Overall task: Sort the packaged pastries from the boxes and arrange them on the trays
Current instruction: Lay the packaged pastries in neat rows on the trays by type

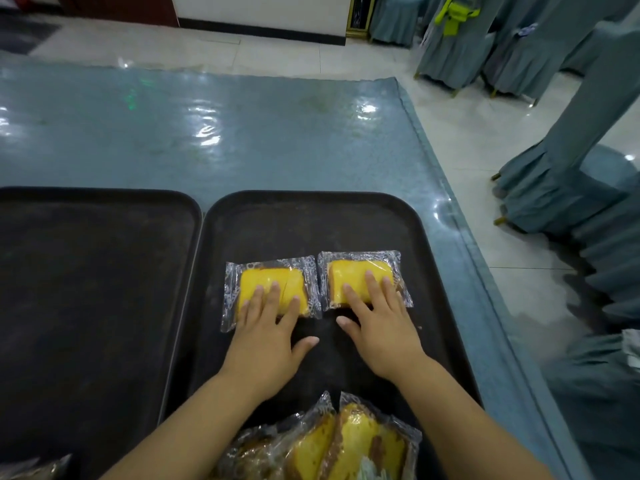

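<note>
Left grip [266, 336] flat, fingers straight, pressing left pastry pkt [263, 277]; right grip [379, 327] same on right pastry pkt [349, 271]. Both side by side on right tray [311, 223].

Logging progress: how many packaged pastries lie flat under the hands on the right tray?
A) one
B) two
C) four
B: the left pastry and the right pastry lie side by side on the right tray, the left hand flat on one, the right hand on the other.

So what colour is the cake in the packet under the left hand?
Bright yellow cake, in a clear wrapper with white-patterned edges; seen in the head view.
</note>
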Action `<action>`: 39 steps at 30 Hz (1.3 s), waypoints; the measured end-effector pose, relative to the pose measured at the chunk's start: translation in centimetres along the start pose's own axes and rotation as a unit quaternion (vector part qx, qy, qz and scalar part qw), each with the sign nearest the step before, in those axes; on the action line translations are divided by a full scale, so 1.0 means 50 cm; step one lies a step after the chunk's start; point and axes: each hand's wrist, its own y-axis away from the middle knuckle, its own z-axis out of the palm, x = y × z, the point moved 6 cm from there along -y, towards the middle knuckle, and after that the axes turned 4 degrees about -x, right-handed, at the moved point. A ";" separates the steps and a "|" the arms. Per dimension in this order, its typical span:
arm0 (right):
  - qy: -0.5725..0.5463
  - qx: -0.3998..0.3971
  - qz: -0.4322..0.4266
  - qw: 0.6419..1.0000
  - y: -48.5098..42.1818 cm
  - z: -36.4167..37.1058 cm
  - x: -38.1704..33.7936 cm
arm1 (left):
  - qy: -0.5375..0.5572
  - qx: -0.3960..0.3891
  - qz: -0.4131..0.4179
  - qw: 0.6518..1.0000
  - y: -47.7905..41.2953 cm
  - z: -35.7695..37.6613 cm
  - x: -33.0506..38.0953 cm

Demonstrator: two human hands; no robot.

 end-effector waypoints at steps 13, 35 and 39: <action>0.007 0.006 0.002 1.000 -0.165 -0.063 0.033 | -0.023 -0.006 0.004 1.000 -0.194 -0.072 -0.067; -0.230 0.181 -0.030 0.956 -0.005 -0.142 0.019 | 0.207 0.146 0.073 0.965 -0.031 -0.136 -0.015; -0.307 0.150 -0.015 0.940 0.093 -0.105 0.013 | 0.269 0.131 0.067 0.952 0.065 -0.106 0.011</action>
